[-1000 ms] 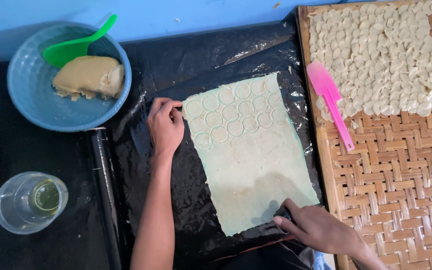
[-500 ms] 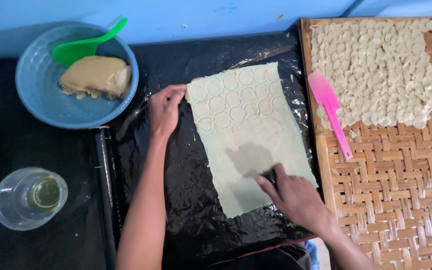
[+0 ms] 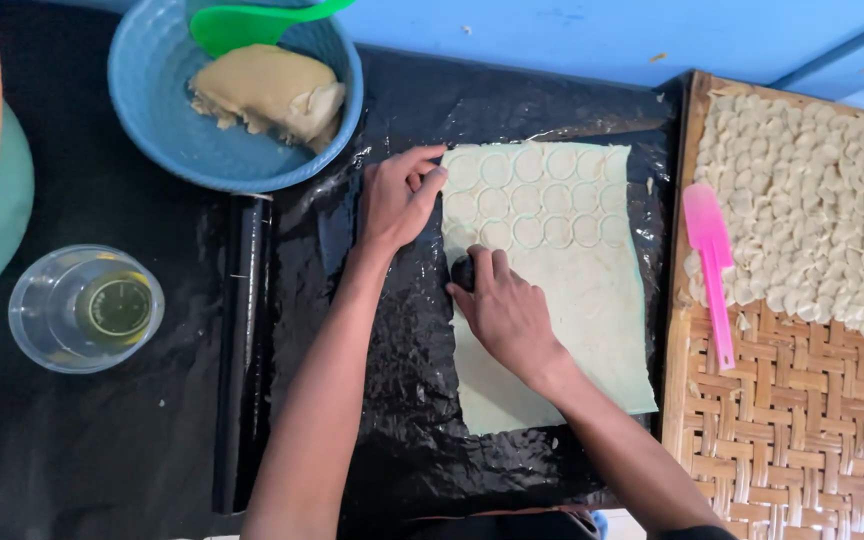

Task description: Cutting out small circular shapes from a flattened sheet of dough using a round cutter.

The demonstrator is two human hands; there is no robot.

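Pale dough sheet [image 3: 562,330]: right hand [image 3: 507,315] presses cutter [image 3: 463,270], left hand [image 3: 399,198] steadies edge.

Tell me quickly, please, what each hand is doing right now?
Left hand: fingers curled, resting on the dough sheet's top left edge, holding nothing.
Right hand: closed on a small dark cutter, pressed onto the dough.

The lower half of the dough sheet [image 3: 562,350] is left uncovered, and free passage is offered there. To the left, the way is blocked by the rolling pin [image 3: 240,350], the blue bowl [image 3: 152,120] and the plastic cup [image 3: 85,308]. On the right, the woven tray [image 3: 802,420] with the pink spatula [image 3: 709,270] is placed.
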